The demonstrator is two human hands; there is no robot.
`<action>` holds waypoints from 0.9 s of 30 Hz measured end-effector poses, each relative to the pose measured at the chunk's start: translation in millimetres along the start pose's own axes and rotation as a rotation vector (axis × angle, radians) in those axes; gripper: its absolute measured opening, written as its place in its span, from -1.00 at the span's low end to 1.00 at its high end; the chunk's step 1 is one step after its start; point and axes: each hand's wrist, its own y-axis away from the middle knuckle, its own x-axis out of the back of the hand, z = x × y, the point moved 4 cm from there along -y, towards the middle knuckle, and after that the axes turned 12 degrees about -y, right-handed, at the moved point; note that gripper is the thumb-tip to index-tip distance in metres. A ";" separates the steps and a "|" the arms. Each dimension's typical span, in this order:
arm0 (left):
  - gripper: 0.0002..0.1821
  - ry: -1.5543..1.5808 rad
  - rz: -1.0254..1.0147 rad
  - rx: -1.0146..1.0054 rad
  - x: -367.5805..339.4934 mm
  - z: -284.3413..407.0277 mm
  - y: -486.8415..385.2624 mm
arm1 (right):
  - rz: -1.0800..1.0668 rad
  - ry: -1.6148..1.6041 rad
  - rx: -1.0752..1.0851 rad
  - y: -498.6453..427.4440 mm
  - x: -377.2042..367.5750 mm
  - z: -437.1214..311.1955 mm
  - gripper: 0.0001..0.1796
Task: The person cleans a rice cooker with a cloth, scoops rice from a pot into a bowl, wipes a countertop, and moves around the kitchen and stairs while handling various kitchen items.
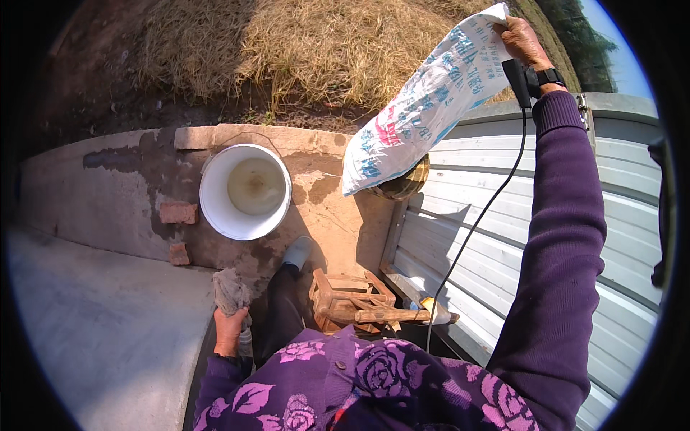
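My right hand (522,43), raised at the upper right, grips the top end of a white woven plastic sack (431,102) printed in blue and red. The sack hangs slanting down over a dark round container (404,183), partly hiding it. Low on the left, my left hand (230,328) clutches a crumpled greyish-brown cloth (232,291). Ahead of it, a white plastic bucket (207,199) with a wire handle stands on the wet concrete, some cloudy liquid at its bottom.
A wooden stool (323,296) lies near my legs beside a wooden handle (385,315). Red brick pieces (179,213) rest left of the bucket. A corrugated metal panel (485,215) borders the right. A black cable (480,215) hangs from my right wrist. Dry straw (323,48) lies beyond the concrete edge.
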 end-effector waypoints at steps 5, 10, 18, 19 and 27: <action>-0.69 0.029 -0.031 -0.049 1.8 -11.6 -8.2 | -0.128 -0.968 0.291 11.8 67.0 -34.8 -0.49; -0.65 -0.068 -0.064 -0.013 0.8 -15.0 -15.1 | 0.287 -0.346 0.416 35.2 122.4 -80.7 -0.75; -0.64 -0.097 -0.051 -0.036 -2.4 -4.6 -13.9 | 0.108 0.248 0.515 114.4 75.0 -62.7 -0.74; -0.63 -0.116 -0.042 -0.030 -1.6 -3.9 -12.3 | 0.078 0.214 0.490 133.0 55.7 -55.8 -0.70; -0.70 -0.146 -0.013 -0.078 -3.2 0.1 5.2 | 0.005 0.243 -0.061 307.6 -110.7 10.3 -0.68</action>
